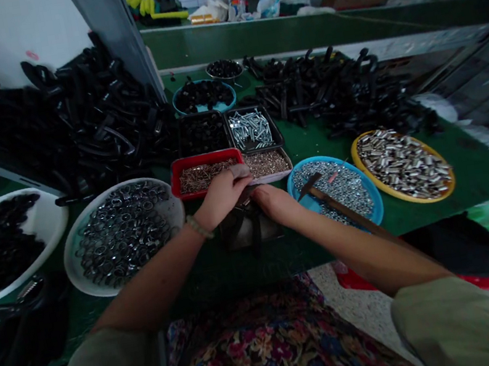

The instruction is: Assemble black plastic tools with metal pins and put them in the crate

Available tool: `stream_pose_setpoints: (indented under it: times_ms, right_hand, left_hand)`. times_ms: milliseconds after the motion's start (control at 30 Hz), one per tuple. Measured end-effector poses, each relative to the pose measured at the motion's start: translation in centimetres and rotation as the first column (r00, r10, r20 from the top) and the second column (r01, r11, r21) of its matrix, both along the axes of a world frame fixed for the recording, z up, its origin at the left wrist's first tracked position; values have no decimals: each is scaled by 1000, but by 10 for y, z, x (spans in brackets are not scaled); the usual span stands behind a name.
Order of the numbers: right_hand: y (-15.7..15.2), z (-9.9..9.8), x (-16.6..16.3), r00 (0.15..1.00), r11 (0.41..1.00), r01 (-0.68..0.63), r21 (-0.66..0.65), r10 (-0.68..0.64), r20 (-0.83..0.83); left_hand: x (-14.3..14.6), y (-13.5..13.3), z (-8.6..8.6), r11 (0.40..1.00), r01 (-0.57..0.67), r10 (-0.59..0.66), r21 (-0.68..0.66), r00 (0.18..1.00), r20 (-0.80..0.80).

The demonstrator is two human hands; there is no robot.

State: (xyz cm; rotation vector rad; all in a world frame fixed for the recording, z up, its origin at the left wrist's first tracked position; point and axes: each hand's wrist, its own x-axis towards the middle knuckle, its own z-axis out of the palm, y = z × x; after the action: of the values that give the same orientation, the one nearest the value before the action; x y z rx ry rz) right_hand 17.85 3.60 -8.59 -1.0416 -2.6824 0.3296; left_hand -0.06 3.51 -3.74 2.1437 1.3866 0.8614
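Note:
My left hand (226,193), with a bead bracelet at its wrist, is closed with its fingertips pinched together just in front of the small-parts trays. Beside it, my right hand (271,201) is closed around a black handle-like part (254,224), which points toward me. Most of that part is hidden by my fingers and shadow. Below the hands a dark flat metal block (237,237) lies on the green table. Close by stand a red tray (176,185) of thin copper-coloured pins and a pale tray (287,169) of small rivets.
A hammer (345,211) lies across a blue basin (379,210) of small metal pieces. A yellow basin (450,177) holds metal sleeves, a white basin (74,271) metal rings. Black handles are heaped left (93,121) and right (327,88). Screws fill a black tray (281,138).

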Motion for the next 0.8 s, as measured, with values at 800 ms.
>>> stream_pose_setpoints:
  times_ms: [800]
  right_hand:
    - [-62,16,159,777,849,503,164,-527,344]
  left_hand:
    - [-14,-78,-27,995,97,-57,37,813,-580]
